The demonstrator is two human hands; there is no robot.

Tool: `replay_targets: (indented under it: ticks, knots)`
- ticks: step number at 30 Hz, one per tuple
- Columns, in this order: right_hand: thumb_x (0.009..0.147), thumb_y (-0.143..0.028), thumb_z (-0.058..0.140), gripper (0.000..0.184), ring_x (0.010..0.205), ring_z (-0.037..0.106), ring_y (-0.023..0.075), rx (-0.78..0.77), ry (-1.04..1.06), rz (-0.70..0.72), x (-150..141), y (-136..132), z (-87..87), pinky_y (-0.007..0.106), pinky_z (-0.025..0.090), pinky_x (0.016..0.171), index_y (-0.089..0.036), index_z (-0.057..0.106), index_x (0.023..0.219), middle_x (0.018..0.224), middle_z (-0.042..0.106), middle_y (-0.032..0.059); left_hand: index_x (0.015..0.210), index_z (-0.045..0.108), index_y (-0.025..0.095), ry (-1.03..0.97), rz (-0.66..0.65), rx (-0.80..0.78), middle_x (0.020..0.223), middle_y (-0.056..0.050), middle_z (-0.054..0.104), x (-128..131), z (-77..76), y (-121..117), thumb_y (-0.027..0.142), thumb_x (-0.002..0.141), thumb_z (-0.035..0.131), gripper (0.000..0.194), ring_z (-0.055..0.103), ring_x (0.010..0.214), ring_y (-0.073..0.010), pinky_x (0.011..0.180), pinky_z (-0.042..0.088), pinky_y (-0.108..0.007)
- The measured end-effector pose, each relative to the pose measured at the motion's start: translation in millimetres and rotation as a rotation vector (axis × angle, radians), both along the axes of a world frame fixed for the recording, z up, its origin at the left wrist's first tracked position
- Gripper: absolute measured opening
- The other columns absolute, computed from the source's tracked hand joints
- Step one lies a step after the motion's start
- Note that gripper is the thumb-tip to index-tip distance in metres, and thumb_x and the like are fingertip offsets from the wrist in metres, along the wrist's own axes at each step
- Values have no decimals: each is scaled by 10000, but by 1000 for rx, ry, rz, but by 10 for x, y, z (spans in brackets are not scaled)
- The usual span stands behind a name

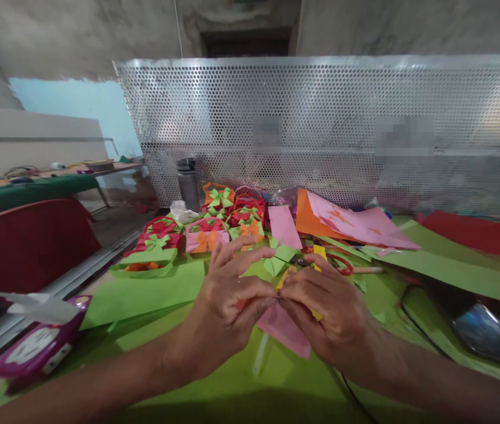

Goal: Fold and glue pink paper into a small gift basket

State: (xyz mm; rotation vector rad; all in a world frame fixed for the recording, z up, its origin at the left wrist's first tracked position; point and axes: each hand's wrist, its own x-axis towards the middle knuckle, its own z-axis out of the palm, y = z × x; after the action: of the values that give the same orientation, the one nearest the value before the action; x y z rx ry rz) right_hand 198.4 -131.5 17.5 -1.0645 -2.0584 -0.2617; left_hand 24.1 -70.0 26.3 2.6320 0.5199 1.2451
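Observation:
My left hand [227, 294] and my right hand [333, 300] meet above the green work surface. Their thumbs and index fingertips pinch together on a small piece of paper, mostly hidden by the fingers; a bit of yellow [285, 278] shows at the right fingertips. The other left fingers are raised and spread. Just below the hands lies a pink paper piece [285, 330], with a thin whitish stick [260, 353] beside it. Beyond the fingertips sits a folded light-green paper shape [280, 260]. Red-handled scissors [342, 265] lie partly behind my right hand.
Small paper bags with bows [208, 237] stand at the back left, before a grey bottle [188, 184]. Pink and orange sheets [356, 221] lie at the back right. A phone [492, 333] is at right, a purple power strip [42, 347] at left. A perforated metal panel [320, 106] closes the back.

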Motion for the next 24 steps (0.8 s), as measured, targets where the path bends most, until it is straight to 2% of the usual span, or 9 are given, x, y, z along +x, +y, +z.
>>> replay_targets:
  ticks: [3,9,15,20,24]
  knots:
    - [818,-102,518,98,690,570,128,2,-26,5,13,0,4,413,283,938,-166,591,804,739,641,9,734,664,212,11,1,-6,1140,-56,597,0,36,8,83,766,565,166,410,1180,-261,1002,269,-548]
    - [840,-100,477,141,707,579,129,-20,-30,-48,65,26,52,378,320,900,-184,588,820,745,650,8,733,658,195,-28,-25,-71,1106,-66,622,-10,81,79,115,781,567,130,474,1135,-234,969,352,-454]
    - [835,-97,478,138,694,577,125,4,2,-46,65,24,69,366,330,878,-188,579,811,744,650,1,738,676,202,-13,-55,-144,1035,-63,653,28,43,111,152,761,618,80,557,1022,-216,920,393,-433]
    - [824,-86,491,130,707,570,117,-15,-2,-39,54,8,73,353,324,893,-171,587,807,739,646,0,678,676,202,-19,-64,-187,964,-49,673,41,5,105,167,781,610,127,571,989,-196,876,431,-389]
    - [835,-95,481,135,722,581,111,11,-13,-38,52,11,75,363,298,925,-180,585,828,767,658,-10,653,676,204,-26,-61,-210,878,-27,695,40,37,78,171,786,604,155,601,930,-177,841,460,-346]
